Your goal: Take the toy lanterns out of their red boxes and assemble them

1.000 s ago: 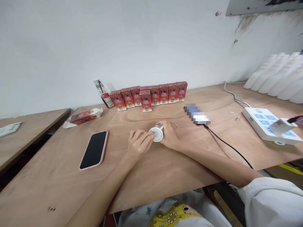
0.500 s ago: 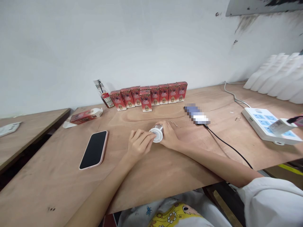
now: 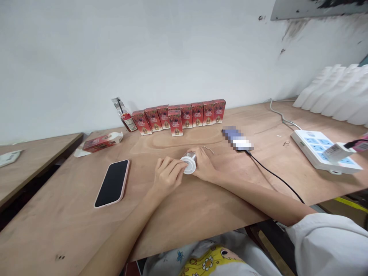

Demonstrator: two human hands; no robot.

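My right hand (image 3: 204, 167) is wrapped round a small clear item with a round white base (image 3: 190, 167), its base turned towards me. Most of the clear part is hidden by the fingers. From the left, my left hand (image 3: 169, 175) meets the base with its fingers bunched in a pinch, the tips on the white face. What lies between those fingertips, if anything, is too small to make out. A thin bent wire (image 3: 209, 149) lies on the table just beyond my right hand.
Several red printed boxes (image 3: 186, 115) stand along the wall. An opened red box (image 3: 100, 142) lies at left, near a phone (image 3: 112, 183). Right of my hands are a blurred-out phone (image 3: 243, 145) on a black cable, a white power strip (image 3: 313, 147) and white plastic pieces (image 3: 330, 94).
The view has shifted slightly, so everything sits a little further left. Both hands keep nearly the same pose around the item; its white base has tipped very slightly.
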